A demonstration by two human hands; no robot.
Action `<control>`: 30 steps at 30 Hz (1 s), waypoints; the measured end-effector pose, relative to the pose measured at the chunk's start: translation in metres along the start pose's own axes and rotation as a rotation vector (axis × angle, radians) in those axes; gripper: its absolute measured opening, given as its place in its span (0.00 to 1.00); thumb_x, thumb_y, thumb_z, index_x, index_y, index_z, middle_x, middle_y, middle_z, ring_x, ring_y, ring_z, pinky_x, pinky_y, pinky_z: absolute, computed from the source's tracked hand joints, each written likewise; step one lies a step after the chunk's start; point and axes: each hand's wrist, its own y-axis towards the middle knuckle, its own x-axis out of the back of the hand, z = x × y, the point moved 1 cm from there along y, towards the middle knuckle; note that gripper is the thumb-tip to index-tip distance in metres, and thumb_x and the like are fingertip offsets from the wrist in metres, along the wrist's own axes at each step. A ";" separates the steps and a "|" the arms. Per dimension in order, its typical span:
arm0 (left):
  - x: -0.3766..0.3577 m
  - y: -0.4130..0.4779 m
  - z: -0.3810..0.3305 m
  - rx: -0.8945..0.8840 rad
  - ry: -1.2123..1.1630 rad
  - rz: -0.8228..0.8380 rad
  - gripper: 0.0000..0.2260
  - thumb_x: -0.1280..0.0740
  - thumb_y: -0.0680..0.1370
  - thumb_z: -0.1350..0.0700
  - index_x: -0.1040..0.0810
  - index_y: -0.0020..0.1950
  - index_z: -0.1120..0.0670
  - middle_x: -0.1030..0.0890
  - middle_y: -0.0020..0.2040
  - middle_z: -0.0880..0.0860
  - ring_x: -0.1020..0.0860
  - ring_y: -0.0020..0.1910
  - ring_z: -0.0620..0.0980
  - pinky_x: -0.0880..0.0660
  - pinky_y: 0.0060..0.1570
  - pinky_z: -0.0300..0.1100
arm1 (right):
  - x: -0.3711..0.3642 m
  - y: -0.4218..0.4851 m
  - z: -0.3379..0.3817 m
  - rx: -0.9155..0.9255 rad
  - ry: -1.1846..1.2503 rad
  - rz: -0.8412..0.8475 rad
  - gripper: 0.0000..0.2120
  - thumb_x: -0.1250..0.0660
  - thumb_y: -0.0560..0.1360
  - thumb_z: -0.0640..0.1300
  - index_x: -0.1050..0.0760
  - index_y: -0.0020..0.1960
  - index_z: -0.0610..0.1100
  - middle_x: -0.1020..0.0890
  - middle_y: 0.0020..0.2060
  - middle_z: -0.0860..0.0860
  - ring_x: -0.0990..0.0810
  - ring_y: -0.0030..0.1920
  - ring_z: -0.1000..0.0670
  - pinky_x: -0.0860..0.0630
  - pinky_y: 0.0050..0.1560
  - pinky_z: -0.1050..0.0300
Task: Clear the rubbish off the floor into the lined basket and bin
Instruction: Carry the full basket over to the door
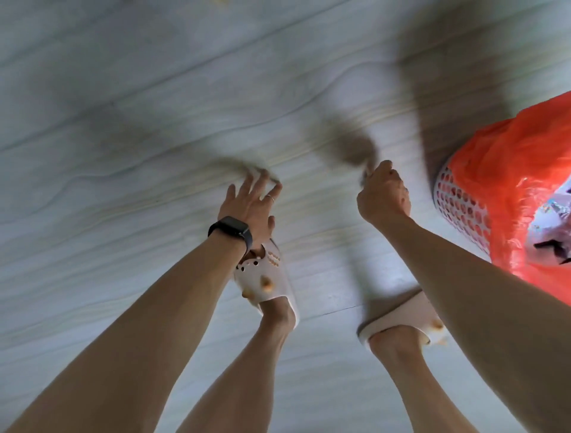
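Note:
The view is blurred by motion. My left hand (251,202), with a black band on its wrist, reaches down to the pale floor (123,123) with its fingers spread and holds nothing. My right hand (383,194) is curled into a fist, and a small greyish scrap of rubbish (364,176) pokes out between its fingers; I cannot tell what the scrap is. At the right edge stands the white perforated basket (457,205), lined with an orange plastic bag (509,160), and a few pieces of rubbish (553,213) lie inside. My right hand is just left of the basket.
My two feet in pale slippers (265,278) (398,318) stand on the floor below the hands. Dark shadows of the hands fall on the floor above them. A small yellowish thing (221,2) shows at the top edge.

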 end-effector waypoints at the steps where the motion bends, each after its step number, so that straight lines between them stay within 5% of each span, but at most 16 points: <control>1: 0.006 -0.008 0.002 0.025 0.007 0.037 0.32 0.41 0.80 0.46 0.53 0.80 0.46 0.58 0.80 0.53 0.54 0.79 0.57 0.48 0.74 0.60 | 0.003 -0.015 0.006 0.003 0.068 0.010 0.15 0.43 0.80 0.39 0.38 0.66 0.37 0.26 0.60 0.37 0.24 0.58 0.33 0.28 0.55 0.43; 5: 0.048 -0.055 -0.019 0.079 0.041 0.034 0.31 0.42 0.81 0.46 0.51 0.80 0.49 0.56 0.80 0.55 0.53 0.79 0.56 0.48 0.75 0.59 | 0.044 -0.102 -0.001 0.092 0.441 -0.075 0.07 0.43 0.82 0.41 0.34 0.57 0.39 0.22 0.50 0.38 0.23 0.48 0.34 0.34 0.42 0.49; 9: 0.089 -0.092 -0.064 0.039 -0.007 0.009 0.31 0.42 0.81 0.46 0.53 0.80 0.48 0.56 0.81 0.54 0.53 0.79 0.55 0.49 0.75 0.57 | 0.086 -0.172 -0.036 0.167 0.647 -0.252 0.03 0.39 0.80 0.38 0.31 0.53 0.40 0.20 0.44 0.44 0.23 0.42 0.40 0.34 0.40 0.55; 15: 0.151 -0.134 -0.173 -0.168 -0.044 -0.227 0.33 0.42 0.80 0.44 0.54 0.81 0.48 0.55 0.81 0.54 0.51 0.79 0.55 0.48 0.75 0.56 | 0.148 -0.211 -0.143 0.017 0.668 -0.422 0.05 0.37 0.79 0.40 0.26 0.54 0.44 0.17 0.44 0.49 0.19 0.42 0.41 0.24 0.41 0.50; 19: 0.167 -0.139 -0.231 -0.285 0.001 -0.337 0.34 0.42 0.79 0.42 0.52 0.81 0.49 0.55 0.81 0.53 0.51 0.79 0.55 0.50 0.76 0.56 | 0.169 -0.207 -0.198 -0.046 0.628 -0.459 0.05 0.35 0.78 0.40 0.23 0.53 0.46 0.16 0.44 0.50 0.18 0.42 0.44 0.30 0.40 0.59; 23: 0.161 -0.128 -0.267 -0.324 0.108 -0.334 0.33 0.43 0.79 0.40 0.51 0.81 0.49 0.59 0.81 0.52 0.56 0.79 0.53 0.55 0.75 0.57 | 0.170 -0.192 -0.228 -0.035 0.614 -0.420 0.11 0.33 0.78 0.46 0.22 0.60 0.49 0.18 0.55 0.49 0.17 0.45 0.45 0.23 0.46 0.54; 27: 0.145 -0.118 -0.280 -0.297 0.164 -0.274 0.34 0.41 0.78 0.41 0.50 0.81 0.50 0.63 0.80 0.52 0.60 0.79 0.50 0.54 0.75 0.58 | 0.152 -0.178 -0.245 -0.633 0.802 -0.304 0.26 0.31 0.72 0.53 0.35 0.64 0.45 0.33 0.62 0.44 0.22 0.51 0.39 0.25 0.52 0.48; 30: 0.137 -0.118 -0.280 -0.294 0.158 -0.277 0.35 0.38 0.77 0.44 0.49 0.80 0.50 0.65 0.79 0.52 0.59 0.79 0.51 0.51 0.75 0.59 | 0.142 -0.166 -0.242 -0.883 1.344 0.066 0.25 0.29 0.75 0.53 0.35 0.63 0.42 0.24 0.56 0.42 0.19 0.52 0.40 0.19 0.53 0.43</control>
